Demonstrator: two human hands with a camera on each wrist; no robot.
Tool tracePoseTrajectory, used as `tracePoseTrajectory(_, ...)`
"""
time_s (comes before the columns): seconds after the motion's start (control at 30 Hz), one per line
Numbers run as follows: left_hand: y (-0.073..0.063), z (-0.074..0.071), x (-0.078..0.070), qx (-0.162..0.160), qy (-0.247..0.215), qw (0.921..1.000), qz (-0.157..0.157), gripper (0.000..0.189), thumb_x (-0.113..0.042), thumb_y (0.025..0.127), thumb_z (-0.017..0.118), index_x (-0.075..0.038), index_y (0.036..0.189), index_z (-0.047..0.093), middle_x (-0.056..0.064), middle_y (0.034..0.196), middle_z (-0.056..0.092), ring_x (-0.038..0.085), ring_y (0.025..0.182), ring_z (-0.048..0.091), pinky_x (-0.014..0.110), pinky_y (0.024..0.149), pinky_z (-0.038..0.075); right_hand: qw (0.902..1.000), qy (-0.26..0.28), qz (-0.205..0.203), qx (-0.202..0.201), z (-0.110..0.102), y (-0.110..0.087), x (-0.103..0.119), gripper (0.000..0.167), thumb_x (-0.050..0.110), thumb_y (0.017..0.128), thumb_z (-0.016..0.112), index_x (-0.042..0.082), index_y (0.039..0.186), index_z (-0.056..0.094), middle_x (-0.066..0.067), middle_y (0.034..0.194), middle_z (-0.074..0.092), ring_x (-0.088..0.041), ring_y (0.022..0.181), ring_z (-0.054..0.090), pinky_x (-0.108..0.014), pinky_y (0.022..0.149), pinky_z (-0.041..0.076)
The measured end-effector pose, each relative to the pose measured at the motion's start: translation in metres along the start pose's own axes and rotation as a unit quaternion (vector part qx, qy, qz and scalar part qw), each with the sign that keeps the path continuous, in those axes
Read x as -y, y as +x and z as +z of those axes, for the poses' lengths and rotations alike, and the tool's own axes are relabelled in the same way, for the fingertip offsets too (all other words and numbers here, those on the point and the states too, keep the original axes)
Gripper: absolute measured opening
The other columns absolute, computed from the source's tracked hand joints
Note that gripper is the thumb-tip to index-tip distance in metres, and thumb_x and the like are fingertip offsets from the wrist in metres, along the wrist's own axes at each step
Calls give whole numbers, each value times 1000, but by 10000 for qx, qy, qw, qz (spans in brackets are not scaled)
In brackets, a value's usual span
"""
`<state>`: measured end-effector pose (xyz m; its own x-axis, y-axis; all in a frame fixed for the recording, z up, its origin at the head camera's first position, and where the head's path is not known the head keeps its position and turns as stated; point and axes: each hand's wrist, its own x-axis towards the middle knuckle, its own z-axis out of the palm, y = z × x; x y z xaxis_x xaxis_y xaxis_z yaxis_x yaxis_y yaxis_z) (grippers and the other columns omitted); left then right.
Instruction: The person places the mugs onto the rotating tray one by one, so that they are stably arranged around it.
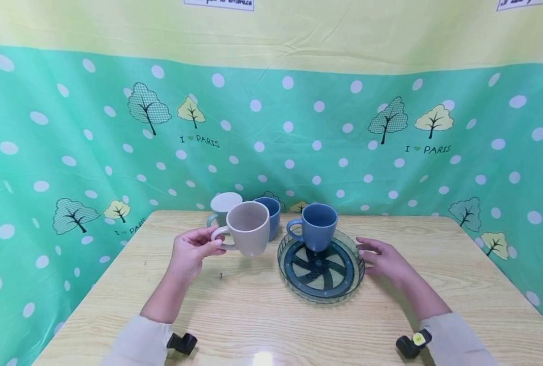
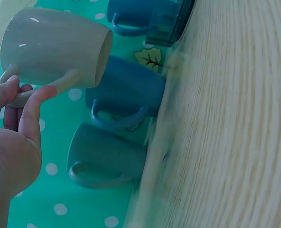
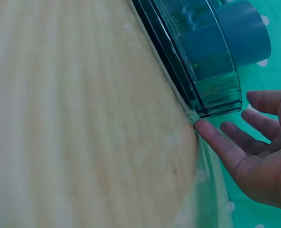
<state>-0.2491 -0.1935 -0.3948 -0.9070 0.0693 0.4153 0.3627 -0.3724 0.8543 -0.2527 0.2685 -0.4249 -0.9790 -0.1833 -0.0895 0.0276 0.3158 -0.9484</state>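
My left hand point(image 1: 192, 250) pinches the handle of a light beige mug point(image 1: 249, 231) and holds it up over the table; in the left wrist view that mug point(image 2: 54, 45) shows its side and handle. Beside the round clear green tray point(image 1: 298, 290), my right hand point(image 1: 385, 260) has its fingers spread loosely, fingertips right at the rim. A blue mug point(image 1: 320, 226) stands inside the tray toward the back, its handle to the left. From the right wrist view, the fingers point(image 3: 221, 145) are near the tray's wall point(image 3: 218, 95).
Behind the beige mug stand a pale green mug point(image 1: 225, 202) and a second blue mug point(image 1: 275, 216), both partly hidden. The wooden table point(image 1: 234, 325) meets a green dotted curtain point(image 1: 271, 127) at the back. A small dark mark point(image 1: 221, 276) lies left of the tray.
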Motion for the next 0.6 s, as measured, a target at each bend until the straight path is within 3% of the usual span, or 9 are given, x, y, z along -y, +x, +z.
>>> tracePoseTrajectory(0.3, 1, 16, 12, 187, -75, 9997, -170, 35, 22, 80, 65, -1, 105, 74, 9, 85, 73, 17, 78, 71, 38, 65, 62, 9998, -54, 53, 210, -3, 10, 1, 51, 5, 98, 54, -5, 145, 38, -31, 145, 38, -39, 123, 50, -42, 81, 60)
tracePoseTrajectory(0.6, 4, 28, 17, 205, 76, 9988, -444, 42, 18, 80, 68, -19, 96, 78, 7, 85, 73, 17, 76, 70, 38, 66, 62, 9998, 1, 1, 200, -3, 8, -1, 52, 3, 97, 57, -7, 144, 38, -32, 144, 38, -35, 116, 56, -41, 78, 61)
